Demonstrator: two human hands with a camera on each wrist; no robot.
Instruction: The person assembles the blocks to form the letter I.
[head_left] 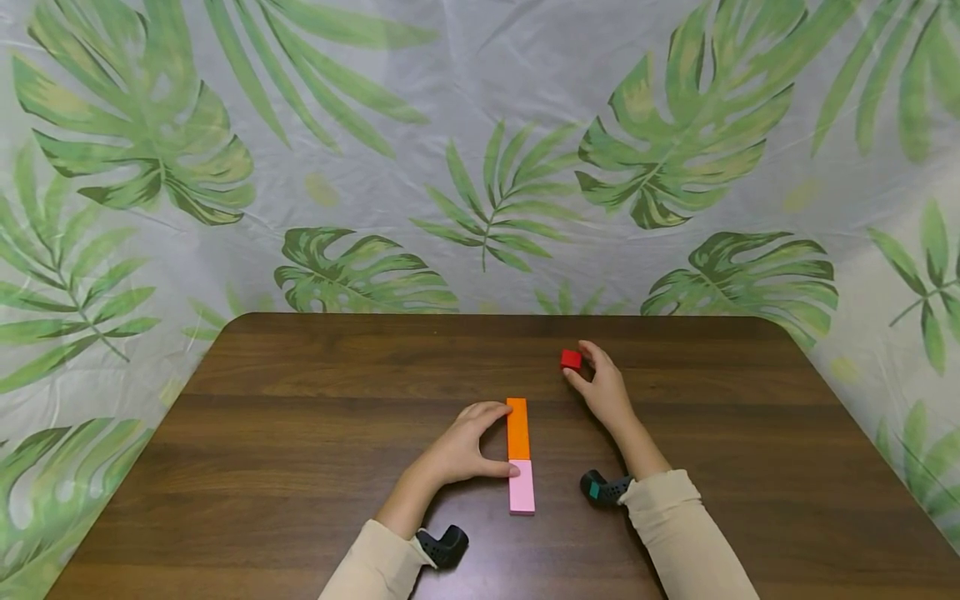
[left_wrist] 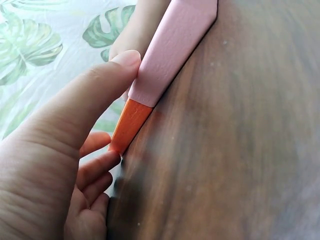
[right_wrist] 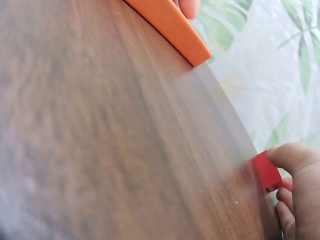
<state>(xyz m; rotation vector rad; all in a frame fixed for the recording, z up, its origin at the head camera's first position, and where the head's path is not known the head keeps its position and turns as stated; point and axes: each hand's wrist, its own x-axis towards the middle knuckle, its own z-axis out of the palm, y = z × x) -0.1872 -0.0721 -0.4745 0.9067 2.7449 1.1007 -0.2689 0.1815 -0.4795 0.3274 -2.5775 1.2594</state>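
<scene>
An orange block (head_left: 518, 429) and a pink block (head_left: 522, 492) lie end to end in a line on the table, the orange one farther away. My left hand (head_left: 463, 446) is spread along their left side. Its thumb (left_wrist: 127, 62) touches the pink block, and its fingertips reach the far part of the orange block. Farther back and to the right, my right hand (head_left: 606, 392) pinches a small red block (head_left: 571, 359) between thumb and fingers. In the right wrist view the thumb lies against the red block (right_wrist: 268, 171), with the other fingers partly hidden behind it.
The brown wooden table (head_left: 300, 400) has its far edge just beyond the red block. A leaf-patterned cloth (head_left: 495, 100) hangs behind it. Black wrist devices (head_left: 444, 547) sit at both cuffs, close to the tabletop.
</scene>
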